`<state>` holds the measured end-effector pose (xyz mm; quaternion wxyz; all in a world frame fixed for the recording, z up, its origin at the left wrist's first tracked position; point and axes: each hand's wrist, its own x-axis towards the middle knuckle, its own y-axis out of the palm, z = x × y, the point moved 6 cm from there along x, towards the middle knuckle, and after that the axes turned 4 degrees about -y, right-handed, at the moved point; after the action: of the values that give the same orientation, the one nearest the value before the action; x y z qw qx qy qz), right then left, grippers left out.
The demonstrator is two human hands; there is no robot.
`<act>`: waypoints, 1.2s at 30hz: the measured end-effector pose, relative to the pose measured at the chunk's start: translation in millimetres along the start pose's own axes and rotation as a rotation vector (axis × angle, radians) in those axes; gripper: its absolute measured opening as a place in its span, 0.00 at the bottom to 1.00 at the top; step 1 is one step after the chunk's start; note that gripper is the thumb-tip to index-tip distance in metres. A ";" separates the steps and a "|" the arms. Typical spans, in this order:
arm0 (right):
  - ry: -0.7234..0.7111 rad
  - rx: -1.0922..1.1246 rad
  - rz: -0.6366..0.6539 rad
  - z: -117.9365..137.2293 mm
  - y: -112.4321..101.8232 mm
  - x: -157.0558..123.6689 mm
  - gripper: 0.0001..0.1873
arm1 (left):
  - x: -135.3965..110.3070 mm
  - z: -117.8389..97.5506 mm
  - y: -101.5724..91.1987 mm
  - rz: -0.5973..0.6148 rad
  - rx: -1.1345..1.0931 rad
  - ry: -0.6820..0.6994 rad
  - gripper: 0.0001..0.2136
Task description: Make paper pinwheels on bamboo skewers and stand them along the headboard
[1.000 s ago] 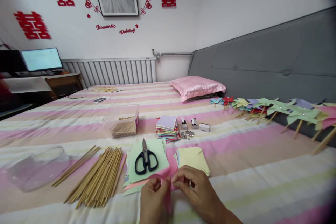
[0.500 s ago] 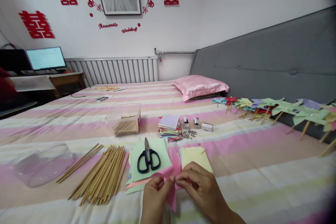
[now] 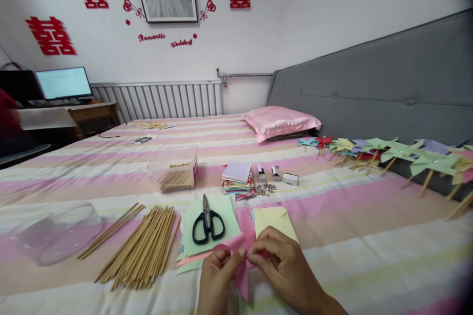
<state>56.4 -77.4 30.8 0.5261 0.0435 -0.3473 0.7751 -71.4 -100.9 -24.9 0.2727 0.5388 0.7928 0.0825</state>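
Note:
Between my hands is a pink paper pinwheel (image 3: pixel 242 275), its points folded in toward the middle. My left hand (image 3: pixel 219 275) pinches the paper near its centre from the left. From the right, my right hand (image 3: pixel 286 266) has thumb and forefinger pressed together at the same centre; whatever small thing they may hold there is hidden. Just beyond my left hand, black-handled scissors (image 3: pixel 208 224) lie on a stack of green paper (image 3: pixel 231 226). A stack of yellow paper (image 3: pixel 277 221) lies beyond my right hand.
Wooden sticks (image 3: pixel 142 251) lie in a pile at left, beside a clear plastic container (image 3: pixel 59 236). Farther off are a box of small sticks (image 3: pixel 177 177), coloured squares (image 3: pixel 237 177), small metal pins (image 3: pixel 266 189) and a pink pillow (image 3: pixel 281 122). Finished pinwheels (image 3: pixel 402 152) line the headboard.
Both hands keep nearly the same pinch on the pink pinwheel. The whole view has shifted very slightly; nothing else has visibly moved.

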 end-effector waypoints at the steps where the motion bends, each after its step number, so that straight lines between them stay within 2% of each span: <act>1: 0.007 0.002 0.000 0.3 -0.4 0.3 0.06 | -0.5 -0.4 0.5 0.004 -0.004 0.003 0.13; 13: 0.077 0.101 0.039 -1.4 -0.4 1.5 0.06 | -5.3 -8.1 5.1 0.001 0.040 0.025 0.16; 20: 0.086 0.162 0.029 -2.6 -1.1 3.0 0.07 | 1.9 -7.9 6.2 0.088 0.152 0.101 0.17; 26: 0.106 0.168 0.037 -4.6 -1.5 2.7 0.07 | 3.6 -5.8 5.3 0.114 0.169 0.121 0.16; 36: 0.095 0.107 -0.001 -2.1 -4.6 2.8 0.07 | -3.4 -13.5 8.9 0.052 0.234 0.191 0.15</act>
<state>59.6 -73.1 32.7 0.5392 0.0347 -0.2800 0.7935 -70.3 -98.2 -8.6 0.1291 0.5771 0.8050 0.0477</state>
